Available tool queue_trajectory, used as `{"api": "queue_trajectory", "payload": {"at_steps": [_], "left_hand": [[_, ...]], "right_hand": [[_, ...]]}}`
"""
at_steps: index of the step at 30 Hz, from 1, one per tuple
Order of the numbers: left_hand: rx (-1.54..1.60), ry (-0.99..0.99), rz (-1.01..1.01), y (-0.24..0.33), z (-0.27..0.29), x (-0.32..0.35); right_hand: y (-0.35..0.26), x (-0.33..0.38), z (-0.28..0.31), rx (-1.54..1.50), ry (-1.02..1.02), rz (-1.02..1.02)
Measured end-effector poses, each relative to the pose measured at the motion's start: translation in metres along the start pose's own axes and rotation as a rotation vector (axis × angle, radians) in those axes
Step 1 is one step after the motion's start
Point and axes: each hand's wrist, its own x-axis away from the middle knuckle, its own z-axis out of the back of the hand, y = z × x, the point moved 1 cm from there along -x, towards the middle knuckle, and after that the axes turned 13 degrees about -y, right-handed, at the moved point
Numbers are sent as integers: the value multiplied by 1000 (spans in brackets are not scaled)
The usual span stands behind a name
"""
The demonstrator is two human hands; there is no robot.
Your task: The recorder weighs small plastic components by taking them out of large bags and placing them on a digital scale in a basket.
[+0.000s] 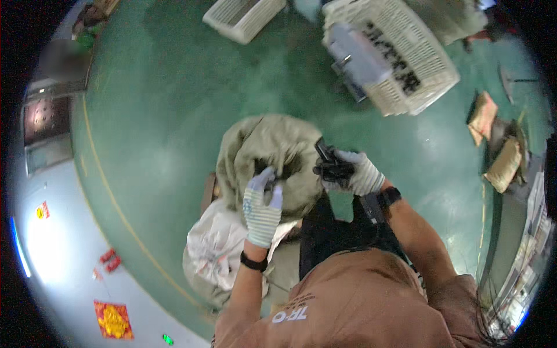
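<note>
A grey-green woven sack (pixel 249 136) stands in front of my legs, its top gathered around a dark opening. My left hand (pixel 261 211), in a pale striped glove, reaches over the mouth of the sack. Its thumb and fingers are apart, with dark bits around the fingertips that I cannot make out. To the right of the sack, my gloved right hand (pixel 360 174) is closed around several black plastic parts (pixel 333 168). One longer piece sticks up from the bunch. The inside of the sack is mostly hidden.
A white plastic crate (pixel 432 55) holding small dark parts stands at the far right, a grey box-like device (pixel 360 55) on its edge. Another white crate (pixel 243 23) is at the top. A white bag (pixel 214 243) lies left of me; packages (pixel 503 165) lie far right.
</note>
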Motion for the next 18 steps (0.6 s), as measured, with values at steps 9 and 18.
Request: {"api": "queue_trajectory", "payload": {"at_steps": [9,18], "left_hand": [[-191,-281,-104,75,-113,-35],[-192,-597,241,106,-279,-44]], "right_hand": [[-249,138,50,126,-49,588],[-368,263,190,366,458,255]]}}
